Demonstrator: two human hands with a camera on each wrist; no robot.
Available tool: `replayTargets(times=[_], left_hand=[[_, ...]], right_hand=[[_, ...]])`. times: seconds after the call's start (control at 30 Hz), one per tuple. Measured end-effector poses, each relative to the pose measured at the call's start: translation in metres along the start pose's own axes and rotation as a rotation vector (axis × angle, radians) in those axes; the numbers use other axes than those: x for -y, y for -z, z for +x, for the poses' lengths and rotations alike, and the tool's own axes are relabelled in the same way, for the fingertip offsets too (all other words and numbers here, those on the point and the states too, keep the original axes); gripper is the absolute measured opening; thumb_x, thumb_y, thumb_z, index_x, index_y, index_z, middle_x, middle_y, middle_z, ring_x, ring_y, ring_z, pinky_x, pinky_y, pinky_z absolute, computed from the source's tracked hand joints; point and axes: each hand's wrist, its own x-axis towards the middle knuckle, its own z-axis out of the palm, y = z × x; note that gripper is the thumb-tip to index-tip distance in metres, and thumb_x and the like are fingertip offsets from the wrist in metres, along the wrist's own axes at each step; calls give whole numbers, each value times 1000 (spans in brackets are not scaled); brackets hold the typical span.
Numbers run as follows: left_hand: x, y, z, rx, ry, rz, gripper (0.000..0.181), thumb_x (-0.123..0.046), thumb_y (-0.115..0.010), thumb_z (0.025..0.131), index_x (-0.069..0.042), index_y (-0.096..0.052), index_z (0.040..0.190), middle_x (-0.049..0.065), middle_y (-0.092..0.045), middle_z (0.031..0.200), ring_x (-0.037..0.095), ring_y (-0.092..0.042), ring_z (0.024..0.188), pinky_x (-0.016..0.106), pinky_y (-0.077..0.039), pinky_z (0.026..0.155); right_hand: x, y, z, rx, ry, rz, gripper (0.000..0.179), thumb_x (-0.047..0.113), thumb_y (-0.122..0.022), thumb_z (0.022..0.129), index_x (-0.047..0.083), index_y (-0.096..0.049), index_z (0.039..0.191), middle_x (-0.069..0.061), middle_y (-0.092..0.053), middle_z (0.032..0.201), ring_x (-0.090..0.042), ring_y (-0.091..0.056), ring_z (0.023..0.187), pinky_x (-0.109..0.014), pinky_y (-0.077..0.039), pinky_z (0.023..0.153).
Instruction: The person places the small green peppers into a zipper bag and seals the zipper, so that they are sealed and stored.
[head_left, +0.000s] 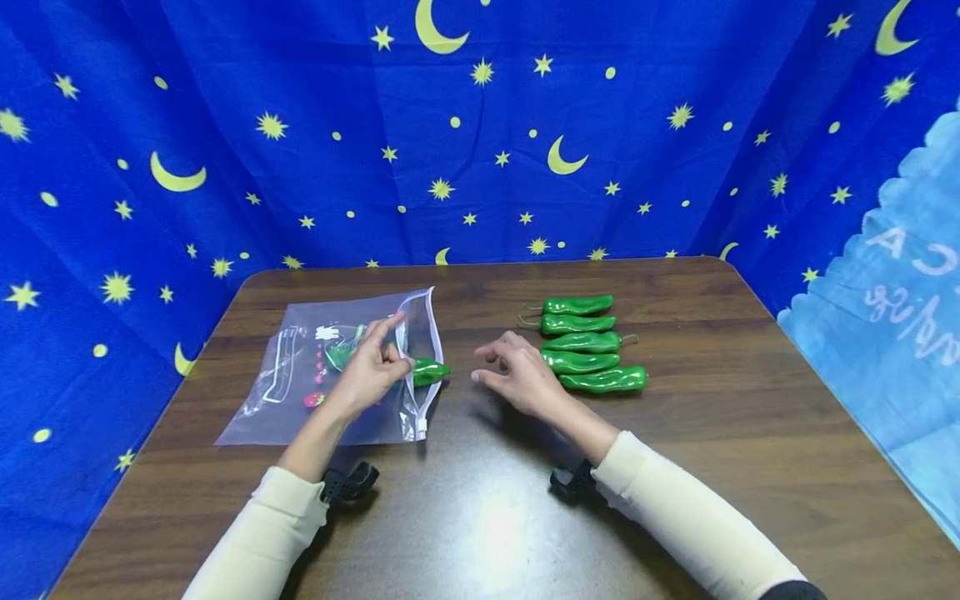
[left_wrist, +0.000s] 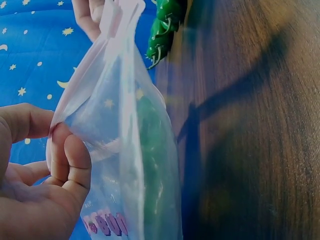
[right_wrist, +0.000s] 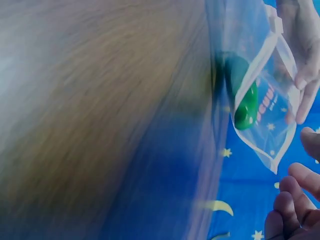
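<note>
Clear plastic is used for the bag (head_left: pixel 258 417), which is laid on the left part of the brown table (head_left: pixel 720 358). Small pictures are printed on it, and a white slider (head_left: pixel 421 429) is fixed near one end of its zip edge. The mouth is turned to the right, toward the middle of the table.

The edge of the mouth is pinched between the thumb and fingers of the left hand (head_left: pixel 370 364). It is probably lifted like this so that a gap is kept between the two sides. One green pepper (head_left: pixel 431 372) is held inside the bag, and its shiny end can be seen at the mouth. More green is seen deeper in, but it cannot be told whether that is the same pepper.

Nothing is held by the right hand (head_left: pixel 517 372). Its fingers are loosely bent, with the thumb set apart, and it is held between the bag and the row, near both.

Five green peppers (head_left: pixel 581 342) are lined up on the right, side by side, maybe so that each can be picked easily. Behind the table, a blue cloth (head_left: pixel 480 117) with yellow moons and stars is hung.
</note>
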Motion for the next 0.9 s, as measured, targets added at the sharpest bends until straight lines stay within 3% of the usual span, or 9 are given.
replayTargets(times=[0.47,0.9], left_hand=[[0,0,-3,2,1,-10,76,8,-58,81,-2,-24,148,18,-32,126,-1,-47,64,15,-40,52],[0,2,-2,2,6,0,76,8,-58,80,0,-24,147,19,-35,121,1,-48,64,16,-40,50]], right_hand=[[-27,34,-21,-49,-69,25,35,27,-74,80,9,-69,109,-7,-62,91,-22,-55,81,-26,-42,66],[-60,62,-41,-99,-124,-37,33,26,-73,80,10,-68,109,-7,-64,95,-21,-53,89,-33,-41,75]])
